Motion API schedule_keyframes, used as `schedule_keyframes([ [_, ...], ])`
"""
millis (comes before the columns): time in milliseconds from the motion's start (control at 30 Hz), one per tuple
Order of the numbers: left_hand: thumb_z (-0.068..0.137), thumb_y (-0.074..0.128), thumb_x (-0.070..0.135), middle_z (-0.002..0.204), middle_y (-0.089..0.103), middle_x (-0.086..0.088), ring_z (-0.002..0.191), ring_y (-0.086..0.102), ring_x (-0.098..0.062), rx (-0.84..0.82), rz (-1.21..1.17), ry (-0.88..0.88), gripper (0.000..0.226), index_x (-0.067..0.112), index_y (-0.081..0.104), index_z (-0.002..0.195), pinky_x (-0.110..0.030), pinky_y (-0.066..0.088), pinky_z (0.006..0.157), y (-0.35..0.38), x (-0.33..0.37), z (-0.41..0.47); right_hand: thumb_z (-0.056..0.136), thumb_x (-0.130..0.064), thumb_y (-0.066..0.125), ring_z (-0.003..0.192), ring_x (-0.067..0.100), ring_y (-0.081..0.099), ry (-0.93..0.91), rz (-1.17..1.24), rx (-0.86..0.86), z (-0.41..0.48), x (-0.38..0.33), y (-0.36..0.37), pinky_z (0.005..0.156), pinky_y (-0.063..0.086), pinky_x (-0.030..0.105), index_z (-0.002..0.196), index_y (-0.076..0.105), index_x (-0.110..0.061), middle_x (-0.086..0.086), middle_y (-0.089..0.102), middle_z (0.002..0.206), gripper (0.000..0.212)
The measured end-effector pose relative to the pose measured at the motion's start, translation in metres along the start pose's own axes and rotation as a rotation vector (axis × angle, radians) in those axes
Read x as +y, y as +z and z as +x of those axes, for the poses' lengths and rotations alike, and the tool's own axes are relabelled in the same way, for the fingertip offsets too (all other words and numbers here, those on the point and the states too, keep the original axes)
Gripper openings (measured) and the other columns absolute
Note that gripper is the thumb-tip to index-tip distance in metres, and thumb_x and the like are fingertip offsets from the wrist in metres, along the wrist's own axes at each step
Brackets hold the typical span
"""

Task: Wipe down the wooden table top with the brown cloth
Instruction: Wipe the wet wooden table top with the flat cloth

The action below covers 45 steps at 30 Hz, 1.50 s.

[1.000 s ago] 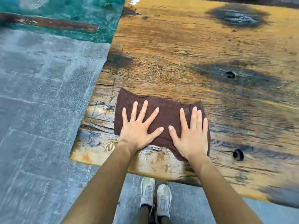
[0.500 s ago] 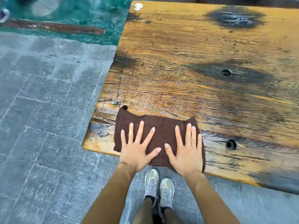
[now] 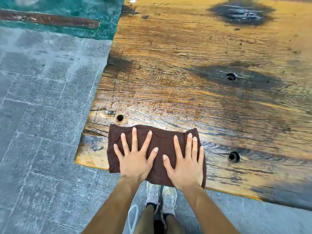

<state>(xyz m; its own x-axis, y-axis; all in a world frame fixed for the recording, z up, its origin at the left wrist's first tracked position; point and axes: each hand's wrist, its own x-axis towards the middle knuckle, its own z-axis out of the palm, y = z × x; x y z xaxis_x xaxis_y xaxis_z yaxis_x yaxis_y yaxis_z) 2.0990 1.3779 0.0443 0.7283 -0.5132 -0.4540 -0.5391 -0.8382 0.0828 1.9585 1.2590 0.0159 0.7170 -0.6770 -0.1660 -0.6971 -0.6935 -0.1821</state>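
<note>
The brown cloth point(image 3: 162, 141) lies spread flat at the near left corner of the wooden table top point(image 3: 185, 65). Its near hem hangs slightly past the table's front edge. My left hand point(image 3: 135, 157) presses flat on the cloth's left half with its fingers spread wide. On the right half, my right hand point(image 3: 185, 164) lies palm down, fingers closer together. Neither hand curls around the fabric.
The worn top has dark stains and three round holes: one just beyond the cloth point(image 3: 120, 117), one at mid-right point(image 3: 230, 76), one to the cloth's right point(image 3: 234, 156). Grey paving point(image 3: 42, 115) lies left, a green surface point(image 3: 67, 7) beyond. My shoes point(image 3: 162, 198) stand below the edge.
Both hands have dragged the cloth toward me, from further in on the table down to its front edge, uncovering the small hole beyond it.
</note>
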Motion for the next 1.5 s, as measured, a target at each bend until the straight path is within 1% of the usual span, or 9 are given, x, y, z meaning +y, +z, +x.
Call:
schedule_keyframes([
  [167, 0.089, -0.002, 0.082, 0.171, -0.029, -0.002, 0.155, -0.020, -0.049, -0.006, 0.025, 0.005, 0.069, 0.061, -0.025, 0.151, -0.076, -0.001, 0.119, -0.017, 0.004, 0.045, 0.100, -0.073, 0.028, 0.162, 0.035, -0.005, 0.059, 0.034, -0.011, 0.038, -0.005, -0.003, 0.128, 0.007, 0.060, 0.167, 0.014, -0.036, 0.019, 0.000, 0.174, 0.077],
  [300, 0.089, 0.001, 0.084, 0.168, -0.034, -0.001, 0.153, -0.026, -0.048, 0.041, 0.028, 0.064, 0.070, 0.062, -0.027, 0.150, -0.076, -0.006, 0.118, -0.032, 0.002, 0.087, 0.100, -0.074, 0.026, 0.162, 0.034, -0.006, 0.053, 0.054, 0.008, 0.075, -0.008, -0.007, 0.128, 0.008, 0.060, 0.167, 0.011, -0.037, 0.019, -0.003, 0.174, 0.078],
  [433, 0.087, -0.003, 0.087, 0.168, -0.036, -0.001, 0.152, -0.030, -0.047, 0.077, 0.059, 0.136, 0.072, 0.062, -0.027, 0.150, -0.075, -0.010, 0.118, -0.051, 0.002, 0.136, 0.098, -0.077, 0.026, 0.162, 0.033, -0.006, 0.050, 0.059, 0.017, 0.128, -0.008, -0.014, 0.129, 0.003, 0.058, 0.166, 0.012, -0.037, 0.018, -0.003, 0.174, 0.080],
  [533, 0.081, -0.011, 0.090, 0.169, -0.032, 0.000, 0.153, -0.029, -0.046, 0.097, 0.079, 0.173, 0.076, 0.062, -0.027, 0.150, -0.075, -0.011, 0.117, -0.068, 0.005, 0.175, 0.096, -0.080, 0.019, 0.160, 0.029, -0.018, 0.041, 0.057, -0.038, 0.173, -0.006, -0.023, 0.129, -0.005, 0.055, 0.166, 0.002, -0.041, 0.014, -0.014, 0.173, 0.082],
  [667, 0.087, 0.000, 0.089, 0.170, -0.030, 0.001, 0.154, -0.028, -0.043, 0.139, 0.072, 0.186, 0.073, 0.063, -0.026, 0.150, -0.075, -0.011, 0.118, -0.091, 0.017, 0.232, 0.094, -0.082, 0.013, 0.158, 0.027, -0.026, 0.073, 0.053, -0.056, 0.236, -0.009, -0.035, 0.128, -0.011, 0.053, 0.164, -0.007, -0.043, 0.012, -0.024, 0.171, 0.083],
  [833, 0.088, 0.001, 0.089, 0.170, -0.030, 0.004, 0.154, -0.028, -0.041, 0.169, 0.053, 0.217, 0.071, 0.064, -0.027, 0.148, -0.074, -0.011, 0.118, -0.121, 0.034, 0.304, 0.094, -0.082, 0.011, 0.156, 0.026, -0.032, 0.116, 0.031, -0.069, 0.310, -0.012, -0.047, 0.127, -0.015, 0.052, 0.162, -0.016, -0.044, 0.011, -0.029, 0.170, 0.082],
  [967, 0.087, 0.001, 0.088, 0.169, -0.032, 0.004, 0.154, -0.031, -0.040, 0.195, 0.035, 0.232, 0.071, 0.065, -0.028, 0.147, -0.074, -0.012, 0.118, -0.150, 0.047, 0.369, 0.094, -0.083, 0.010, 0.156, 0.026, -0.030, 0.138, 0.029, -0.028, 0.380, -0.018, -0.056, 0.127, -0.014, 0.052, 0.162, -0.017, -0.044, 0.011, -0.028, 0.170, 0.082],
  [1200, 0.091, 0.007, 0.088, 0.172, -0.024, 0.004, 0.156, -0.024, -0.041, 0.287, 0.014, 0.260, 0.070, 0.065, -0.020, 0.151, -0.074, -0.013, 0.117, -0.210, 0.073, 0.503, 0.091, -0.083, 0.004, 0.158, 0.028, -0.027, 0.151, 0.006, 0.032, 0.524, -0.028, -0.080, 0.127, -0.013, 0.053, 0.163, -0.015, -0.044, 0.014, -0.024, 0.172, 0.084],
  [1500, 0.091, 0.011, 0.087, 0.174, -0.019, 0.006, 0.157, -0.022, -0.039, 0.296, 0.010, 0.269, 0.070, 0.065, -0.008, 0.154, -0.074, -0.014, 0.117, -0.270, 0.095, 0.616, 0.093, -0.084, 0.011, 0.160, 0.030, -0.020, 0.139, -0.034, 0.058, 0.656, -0.034, -0.102, 0.127, -0.013, 0.053, 0.165, -0.007, -0.043, 0.016, -0.016, 0.174, 0.085],
])
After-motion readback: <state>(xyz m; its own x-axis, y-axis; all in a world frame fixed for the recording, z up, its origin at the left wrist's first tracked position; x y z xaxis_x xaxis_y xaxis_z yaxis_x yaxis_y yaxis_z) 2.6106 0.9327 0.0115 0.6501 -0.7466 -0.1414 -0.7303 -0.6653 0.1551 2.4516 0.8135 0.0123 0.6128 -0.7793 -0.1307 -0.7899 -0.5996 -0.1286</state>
